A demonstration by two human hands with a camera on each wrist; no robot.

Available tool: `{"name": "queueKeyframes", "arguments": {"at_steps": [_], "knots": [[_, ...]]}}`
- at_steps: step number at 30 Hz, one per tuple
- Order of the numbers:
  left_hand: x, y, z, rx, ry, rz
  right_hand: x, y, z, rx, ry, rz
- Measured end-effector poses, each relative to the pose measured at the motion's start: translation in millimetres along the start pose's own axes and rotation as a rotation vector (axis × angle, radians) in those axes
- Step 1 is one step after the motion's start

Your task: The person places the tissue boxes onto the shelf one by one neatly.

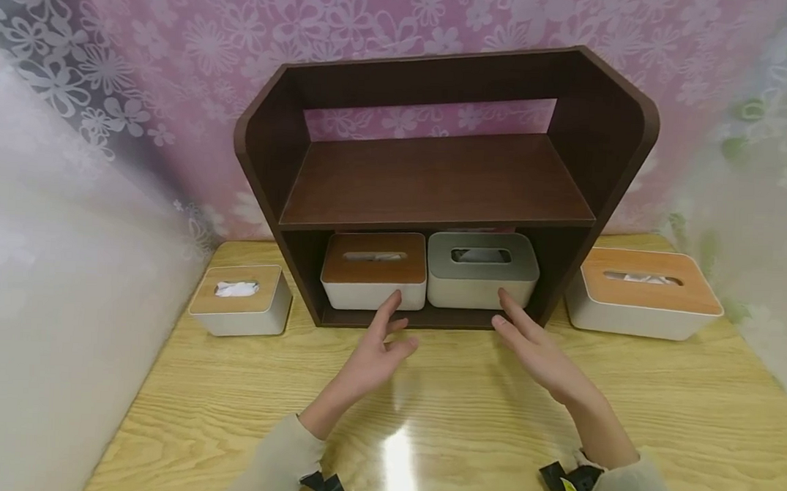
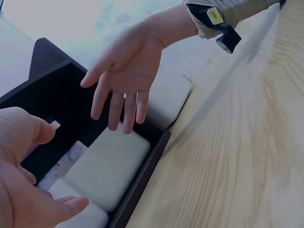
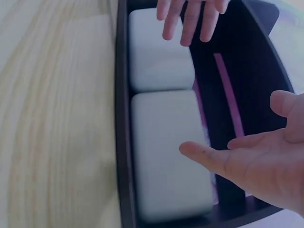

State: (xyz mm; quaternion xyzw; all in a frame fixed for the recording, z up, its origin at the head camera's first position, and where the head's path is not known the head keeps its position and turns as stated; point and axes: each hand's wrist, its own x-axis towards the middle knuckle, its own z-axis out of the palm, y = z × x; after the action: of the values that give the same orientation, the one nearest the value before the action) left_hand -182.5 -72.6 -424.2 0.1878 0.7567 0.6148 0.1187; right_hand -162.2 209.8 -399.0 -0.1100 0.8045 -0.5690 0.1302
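Note:
Two tissue boxes stand side by side in the lower compartment of a dark brown shelf [image 1: 439, 178]. The left one is a white tissue box with a brown wooden lid [image 1: 373, 296]; beside it is a cream tissue box with a grey-green lid [image 1: 480, 293]. My left hand [image 1: 378, 351] is in front of the brown-lidded box, fingers spread and holding nothing. In front of the grey-green-lidded box, my right hand [image 1: 537, 347] has its fingers extended, also holding nothing. The right wrist view shows both hands [image 3: 256, 161] near the pale box fronts; whether any fingertip touches is unclear.
A small tissue box with a light wooden lid [image 1: 239, 301] stands left of the shelf. To the right is a larger one with an orange-brown lid [image 1: 648, 293]. Everything rests on a wood-grain table [image 1: 458, 424], with a pink flowered wall covering [image 1: 377, 25] behind.

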Motion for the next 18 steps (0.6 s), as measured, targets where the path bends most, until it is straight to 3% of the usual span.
{"name": "queueKeyframes", "arguments": {"at_steps": [8,18], "knots": [[-28.5,1.9,-31.0,0.041,0.041,0.015,-2,-20,23,0.003,-0.104,-0.058],[-58.8,-2.5,-65.7,0.083,0.155,0.006,7,-32,65,-0.015,-0.266,-0.042]]}}
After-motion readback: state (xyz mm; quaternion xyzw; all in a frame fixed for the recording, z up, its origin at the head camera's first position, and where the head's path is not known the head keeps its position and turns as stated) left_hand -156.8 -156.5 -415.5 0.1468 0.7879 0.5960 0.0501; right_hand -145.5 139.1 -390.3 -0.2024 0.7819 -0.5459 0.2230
